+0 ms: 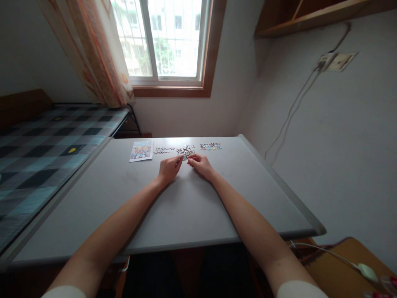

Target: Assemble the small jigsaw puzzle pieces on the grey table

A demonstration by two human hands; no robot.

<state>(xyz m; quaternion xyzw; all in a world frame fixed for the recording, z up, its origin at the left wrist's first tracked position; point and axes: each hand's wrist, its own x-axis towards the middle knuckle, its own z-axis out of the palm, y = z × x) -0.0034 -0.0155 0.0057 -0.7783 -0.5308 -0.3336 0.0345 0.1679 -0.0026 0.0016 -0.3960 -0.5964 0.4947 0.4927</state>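
Just in front of a loose pile of jigsaw puzzle pieces [186, 150], my two hands meet at the fingertips. My left hand [169, 169] is closed in a pinch on a small light-blue puzzle piece [185, 157]. From the other side my right hand [201, 164] has its thumb and fingers pinched at the same piece, partly covering it. Left of the pile lie rows of puzzle pieces [163, 150], and another group of pieces [211, 146] sits to its right. A printed picture sheet [142, 151] with a colourful design lies farther left.
The pieces lie on a grey table [198, 207] with raised side edges. A bed with a checked cover [71, 132] stands along the left. A wall with a socket [339, 62] and hanging cables [290, 114] is on the right. Behind is a window [173, 41].
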